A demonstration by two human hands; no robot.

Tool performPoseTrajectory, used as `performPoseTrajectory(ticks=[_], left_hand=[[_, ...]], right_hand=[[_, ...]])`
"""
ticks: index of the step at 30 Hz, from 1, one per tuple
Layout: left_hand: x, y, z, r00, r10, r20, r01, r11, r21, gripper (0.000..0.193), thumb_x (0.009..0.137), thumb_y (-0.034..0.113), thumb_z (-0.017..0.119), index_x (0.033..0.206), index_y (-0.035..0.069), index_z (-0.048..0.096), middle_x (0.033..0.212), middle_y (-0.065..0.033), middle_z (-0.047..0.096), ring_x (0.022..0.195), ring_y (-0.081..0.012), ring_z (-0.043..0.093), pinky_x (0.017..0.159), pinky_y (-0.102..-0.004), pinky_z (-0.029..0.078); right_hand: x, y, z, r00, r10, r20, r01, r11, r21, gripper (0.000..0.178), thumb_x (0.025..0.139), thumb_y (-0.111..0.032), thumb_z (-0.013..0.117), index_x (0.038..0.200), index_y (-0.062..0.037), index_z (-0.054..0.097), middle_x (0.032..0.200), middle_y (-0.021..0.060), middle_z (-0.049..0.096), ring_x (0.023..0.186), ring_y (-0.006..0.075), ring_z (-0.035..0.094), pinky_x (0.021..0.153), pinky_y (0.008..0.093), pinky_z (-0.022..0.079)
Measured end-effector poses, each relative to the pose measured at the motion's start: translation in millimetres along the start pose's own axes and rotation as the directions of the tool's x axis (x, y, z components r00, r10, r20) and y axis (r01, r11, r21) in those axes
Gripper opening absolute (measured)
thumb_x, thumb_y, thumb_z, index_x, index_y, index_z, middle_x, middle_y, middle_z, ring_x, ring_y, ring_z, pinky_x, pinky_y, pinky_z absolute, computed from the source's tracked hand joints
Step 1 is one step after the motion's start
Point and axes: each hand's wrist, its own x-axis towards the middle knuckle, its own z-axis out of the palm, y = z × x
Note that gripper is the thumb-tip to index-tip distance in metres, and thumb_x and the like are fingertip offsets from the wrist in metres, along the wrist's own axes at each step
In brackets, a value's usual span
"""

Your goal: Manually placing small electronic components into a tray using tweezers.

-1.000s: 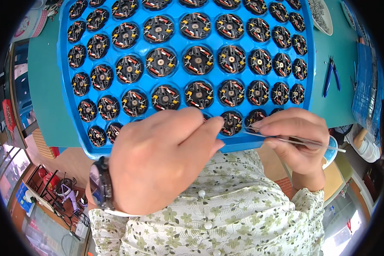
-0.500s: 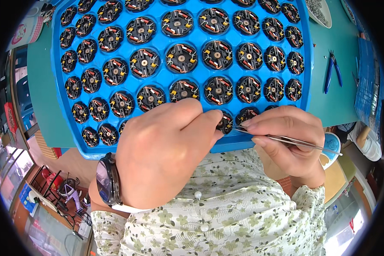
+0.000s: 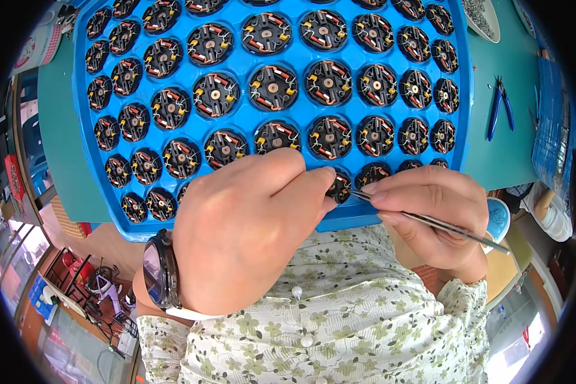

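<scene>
My left hand (image 3: 246, 224) is closed, back upward, over the near edge of the blue tray (image 3: 333, 224). Its thumb and forefinger pinch at a black round component (image 3: 338, 186), partly hidden by the fingers, so the exact grip is hard to see. From the right, my right hand (image 3: 432, 214) holds metal tweezers (image 3: 438, 223) between thumb and fingers. The tweezer tips reach the right side of that component. Rows of similar black discs (image 3: 273, 88) with red and yellow parts, thin wires and a central ring fill the tray.
Blue-handled nippers (image 3: 500, 110) lie on the green table (image 3: 512, 153) right of the tray. A white dish (image 3: 482, 19) of small metal pieces stands at the far right. Beyond my right wrist is a blue-and-white round container (image 3: 498, 217).
The rear end of the tweezers has tipped downward, and the right hand has turned slightly. My left hand stays nearly in place. The tray appears slightly shifted in view.
</scene>
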Motion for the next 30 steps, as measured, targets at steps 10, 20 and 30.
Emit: performPoseTrajectory(ticks=[10,20,30], left_hand=[[2,0,5,1.0,0.009,-0.015,-0.009,1.0,-0.019,0.031,0.07,0.009,0.087,0.099,0.004,0.076,0.073,-0.0077,0.059,0.059,-0.0245,0.058,0.051,-0.0353,0.045],[6,0,2,0.999,0.012,0.034,-0.012,1.0,-0.003,0.031,0.07,0.009,0.086,0.098,0.004,0.076,0.074,-0.0079,0.061,0.06,-0.0247,0.06,0.053,-0.0347,0.047],[7,-1,0,0.998,0.005,0.06,-0.006,1.0,0.013,0.03,0.07,0.008,0.086,0.098,0.004,0.076,0.074,-0.0083,0.061,0.06,-0.0254,0.06,0.053,-0.035,0.048]], right_hand=[[3,1,-4,0.993,0.057,0.1,-0.062,0.997,0.053,0.019,0.077,0.0,0.078,0.096,0.0016,0.078,0.096,0.0188,0.077,0.079,0.0261,0.076,0.066,0.0308,0.059],[9,16,-13,0.98,0.131,0.151,-0.168,0.948,0.269,0.018,0.079,0.003,0.08,0.096,-0.0011,0.079,0.087,0.0133,0.075,0.076,0.0265,0.072,0.065,0.0338,0.058],[7,10,-17,0.973,0.11,0.203,-0.144,0.977,0.158,0.017,0.079,0.003,0.08,0.096,0.0017,0.077,0.09,0.0146,0.075,0.08,0.0278,0.074,0.068,0.0349,0.06]])
